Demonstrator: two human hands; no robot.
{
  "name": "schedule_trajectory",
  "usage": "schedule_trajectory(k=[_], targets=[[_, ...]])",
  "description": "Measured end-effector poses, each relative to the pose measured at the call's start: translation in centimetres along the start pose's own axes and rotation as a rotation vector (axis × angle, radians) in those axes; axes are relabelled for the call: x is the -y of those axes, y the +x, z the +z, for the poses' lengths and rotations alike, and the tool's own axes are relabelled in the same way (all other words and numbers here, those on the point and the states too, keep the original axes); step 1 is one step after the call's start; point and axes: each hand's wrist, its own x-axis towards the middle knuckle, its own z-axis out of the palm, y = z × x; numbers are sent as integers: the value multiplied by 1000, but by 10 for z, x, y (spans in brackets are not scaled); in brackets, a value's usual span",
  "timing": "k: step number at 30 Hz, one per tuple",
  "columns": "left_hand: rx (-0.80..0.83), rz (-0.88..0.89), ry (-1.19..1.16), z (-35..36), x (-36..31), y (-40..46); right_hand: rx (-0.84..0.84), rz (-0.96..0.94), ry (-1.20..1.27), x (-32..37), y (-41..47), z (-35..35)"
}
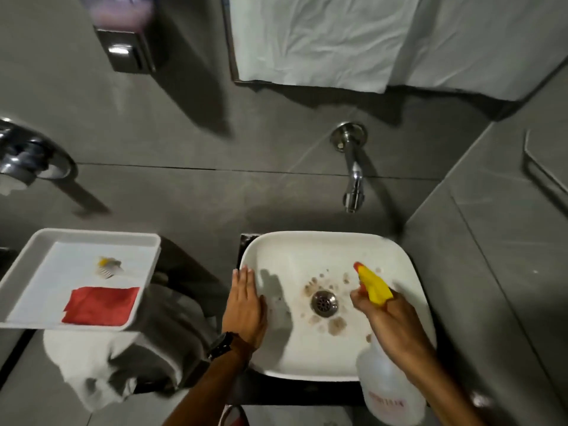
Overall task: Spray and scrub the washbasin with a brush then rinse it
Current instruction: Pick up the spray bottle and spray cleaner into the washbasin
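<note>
While the right hand (390,318) grips a clear spray bottle (388,392) by its neck, the yellow spray head (373,285) with a red nozzle points into the white washbasin (307,256). The bottle is tilted over the near right corner of the basin. Brown stains (333,324) lie around the metal drain (324,302) in the middle of the bowl. The left hand (246,305) lies flat with the fingers extended on the left rim of the basin and holds nothing; a dark watch (220,345) is on its wrist. A chrome tap (353,176) comes out of the grey wall above the basin. To the left, a white tray (92,236) holds a red cloth (101,305) and a small brush (107,265) with a yellow part, well apart from the basin.
</note>
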Motion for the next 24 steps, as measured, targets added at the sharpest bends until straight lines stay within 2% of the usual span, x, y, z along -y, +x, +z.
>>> schedule_trajectory(k=[5, 7, 18, 21, 24], targets=[[-1, -255, -332, -4, 3, -5, 111, 200, -100, -54, -34, 6], [4, -305, -385, -4, 3, -5, 134, 269, -109, -64, -35, 19], [-42, -339, -459, 2, 2, -7, 223, 285, -123, -48, -23, 76], [-36, -347, -472, 2, 2, -7, 269, 250, -76, -42, -18, 82], [-34, -351, -470, 3, 1, -7, 244, 214, -96, -35, -6, 87]])
